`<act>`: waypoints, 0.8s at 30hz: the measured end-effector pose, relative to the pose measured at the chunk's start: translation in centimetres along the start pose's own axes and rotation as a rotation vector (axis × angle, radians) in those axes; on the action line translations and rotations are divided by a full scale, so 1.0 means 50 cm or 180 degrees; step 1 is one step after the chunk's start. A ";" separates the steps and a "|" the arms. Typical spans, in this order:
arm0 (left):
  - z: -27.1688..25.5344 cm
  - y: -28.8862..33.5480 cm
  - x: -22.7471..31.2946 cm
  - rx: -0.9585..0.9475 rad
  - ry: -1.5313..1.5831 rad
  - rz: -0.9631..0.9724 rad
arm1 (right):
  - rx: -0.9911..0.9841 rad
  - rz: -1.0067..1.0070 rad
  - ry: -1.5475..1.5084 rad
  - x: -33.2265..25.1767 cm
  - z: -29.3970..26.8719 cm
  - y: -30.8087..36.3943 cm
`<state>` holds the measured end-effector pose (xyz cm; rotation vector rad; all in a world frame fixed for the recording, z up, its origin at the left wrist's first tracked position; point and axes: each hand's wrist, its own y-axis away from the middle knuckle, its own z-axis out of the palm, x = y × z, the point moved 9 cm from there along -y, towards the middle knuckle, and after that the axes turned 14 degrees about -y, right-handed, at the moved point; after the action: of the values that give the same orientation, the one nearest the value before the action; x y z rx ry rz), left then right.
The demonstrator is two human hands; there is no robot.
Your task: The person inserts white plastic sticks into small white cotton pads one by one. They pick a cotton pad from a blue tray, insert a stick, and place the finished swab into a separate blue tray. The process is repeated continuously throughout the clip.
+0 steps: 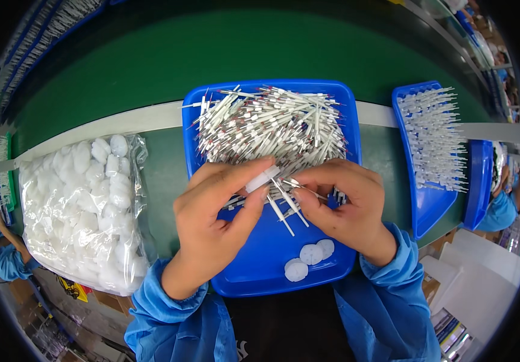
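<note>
My left hand [214, 208] pinches a small white round disc [263, 178] between thumb and forefinger. A few thin white rods [281, 218] stick out from the disc toward me, slanting down to the right. My right hand [350, 202] is closed at the fingertips on another thin rod [299, 184], held close against the disc. Both hands are over a blue tray [248, 265]. A heap of white rods [272, 123] with dark and reddish ends fills its far half. Several loose white discs [311, 254] lie in its near right part.
At left lies a clear plastic bag [82, 211] full of white discs. A blue tray [432, 211] at right holds rows of upright rod bundles, with another blue tray [478, 184] beyond it. The green belt [242, 48] runs behind. Other people in blue sleeves [12, 262] are at both sides.
</note>
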<state>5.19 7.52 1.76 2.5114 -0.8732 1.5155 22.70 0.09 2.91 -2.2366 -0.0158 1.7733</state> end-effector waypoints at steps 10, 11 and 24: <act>-0.009 0.002 0.047 0.0223 -0.1069 0.0771 | -0.0082 0.0013 0.0346 0.005 0.015 -0.005; -0.009 0.004 0.051 0.0258 -0.1128 0.0867 | -0.0123 -0.0040 0.0371 0.005 0.018 -0.007; 0.002 0.019 0.055 0.0061 -0.1235 0.0542 | 0.0023 -0.1295 0.1474 -0.061 0.044 0.008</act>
<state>5.75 5.53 3.77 2.8622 -1.1509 1.0881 19.78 -0.40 5.30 -2.3727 -0.3398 1.0290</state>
